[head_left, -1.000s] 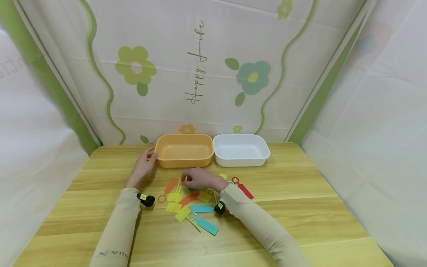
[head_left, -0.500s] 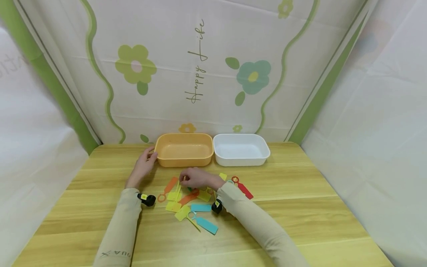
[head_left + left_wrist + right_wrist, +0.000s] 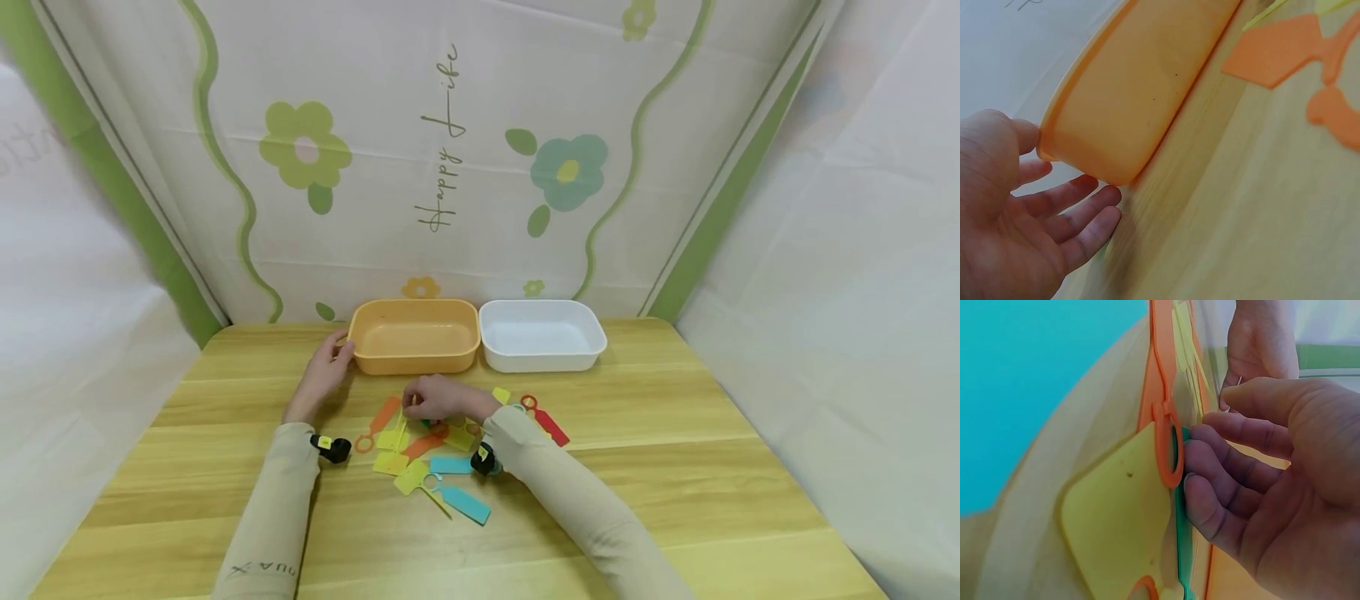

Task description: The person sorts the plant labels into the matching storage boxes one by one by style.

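Observation:
My left hand [image 3: 324,372] rests at the left end of the orange bin [image 3: 416,365], thumb at the rim and fingertips against the outer wall in the left wrist view. My right hand [image 3: 438,397] is low over a pile of plastic tags, its thumb and index fingertip pinching the thin stem of a yellow tag [image 3: 392,440]. Beneath its curled fingers lies a green tag [image 3: 1182,544], partly hidden. Close by are an orange loop tag [image 3: 1163,375] and another yellow tag [image 3: 1116,512]. A second orange tag [image 3: 385,414] lies left of the fingers.
A white bin [image 3: 543,363] stands right beside the orange one at the back of the wooden table [image 3: 360,542]. Blue tags [image 3: 467,505] lie in front of the pile, a red tag [image 3: 551,428] to its right. A printed cloth [image 3: 390,167] hangs behind.
My right hand has shifted slightly left over the pile, its wrist camera moving with it. My left hand stays at the orange bin.

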`<state>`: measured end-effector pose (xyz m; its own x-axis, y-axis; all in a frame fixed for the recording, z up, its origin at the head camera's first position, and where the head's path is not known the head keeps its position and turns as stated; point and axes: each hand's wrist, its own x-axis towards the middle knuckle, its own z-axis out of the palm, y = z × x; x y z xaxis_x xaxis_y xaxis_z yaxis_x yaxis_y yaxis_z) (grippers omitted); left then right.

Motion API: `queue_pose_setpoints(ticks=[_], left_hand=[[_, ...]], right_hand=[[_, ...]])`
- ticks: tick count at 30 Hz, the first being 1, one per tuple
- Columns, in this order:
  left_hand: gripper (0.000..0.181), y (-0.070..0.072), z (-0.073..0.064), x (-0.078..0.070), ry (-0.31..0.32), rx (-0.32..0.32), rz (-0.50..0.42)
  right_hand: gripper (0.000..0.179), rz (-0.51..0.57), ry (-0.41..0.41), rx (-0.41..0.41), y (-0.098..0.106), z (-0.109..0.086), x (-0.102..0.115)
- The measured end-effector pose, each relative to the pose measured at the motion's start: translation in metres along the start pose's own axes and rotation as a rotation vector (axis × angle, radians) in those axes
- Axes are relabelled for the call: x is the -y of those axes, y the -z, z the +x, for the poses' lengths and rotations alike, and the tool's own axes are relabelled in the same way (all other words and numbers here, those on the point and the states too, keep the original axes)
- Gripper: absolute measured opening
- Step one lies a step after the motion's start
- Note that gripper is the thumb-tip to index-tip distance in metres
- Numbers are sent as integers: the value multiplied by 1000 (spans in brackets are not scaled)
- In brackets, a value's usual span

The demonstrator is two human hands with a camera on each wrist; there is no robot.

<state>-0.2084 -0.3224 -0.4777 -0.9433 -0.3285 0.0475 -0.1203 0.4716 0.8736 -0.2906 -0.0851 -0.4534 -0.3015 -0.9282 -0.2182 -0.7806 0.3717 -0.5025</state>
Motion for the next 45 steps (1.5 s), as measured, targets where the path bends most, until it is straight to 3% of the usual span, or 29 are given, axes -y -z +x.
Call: queue_pose_setpoints(ticks=[15,25,32,45], left_hand=[[58,-1,0,2,-6,3,-18],[61,1,0,4,6,10,-20],[60,0,1,4,0,10,-32],[59,0,2,6,14,3,-9]], right_hand=[[10,-85,37,53,-1,6,2],[15,58,39,101,6,-5,-4],[13,133,71,25,16,-21,-15],[24,293,38,-165,45,-46,-41]])
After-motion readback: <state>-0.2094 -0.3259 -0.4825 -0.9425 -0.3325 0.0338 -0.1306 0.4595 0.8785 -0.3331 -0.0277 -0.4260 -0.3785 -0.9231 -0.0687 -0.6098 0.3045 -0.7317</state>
